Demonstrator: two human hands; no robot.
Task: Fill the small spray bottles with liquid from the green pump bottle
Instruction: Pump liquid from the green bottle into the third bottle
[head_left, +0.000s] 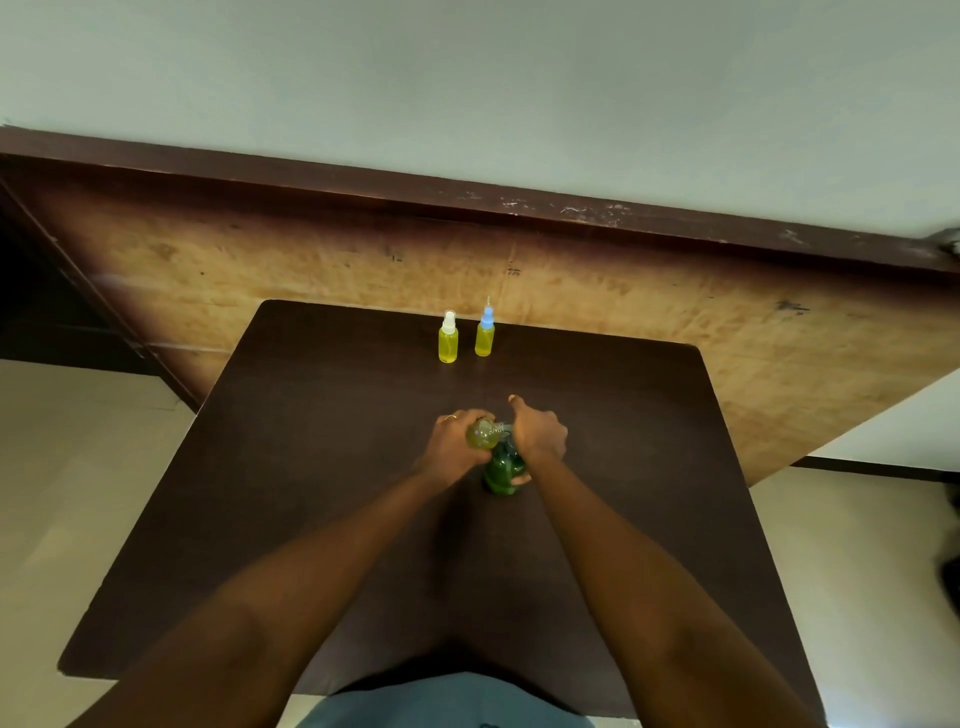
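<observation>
The left hand (457, 441) curls round a small bottle (483, 434) and holds it tipped against the head of the green pump bottle (501, 470). This is probably so that its open mouth meets the spout and nothing spills. The right hand (540, 431) sits on top of the pump bottle, knuckles bent over the pump head, with one finger pointing away. What looks like its thumb wraps the green body lower down. That grip would let the hand press the pump and steady the bottle together (the spout itself is mostly hidden between the hands). The small bottle shows yellow-green liquid, though how full it is I cannot tell.

The pump bottle stands upright on the dark table (311, 467). Well beyond it, at the far edge, stand a white-capped spray bottle (448, 340) and, just to its right, a blue-capped spray bottle (484, 335). Both are upright, capped and yellow with liquid. They look finished and seem to have been set out of the way so the hands cannot knock them over. I judge this bottle to be the last one being filled.
</observation>
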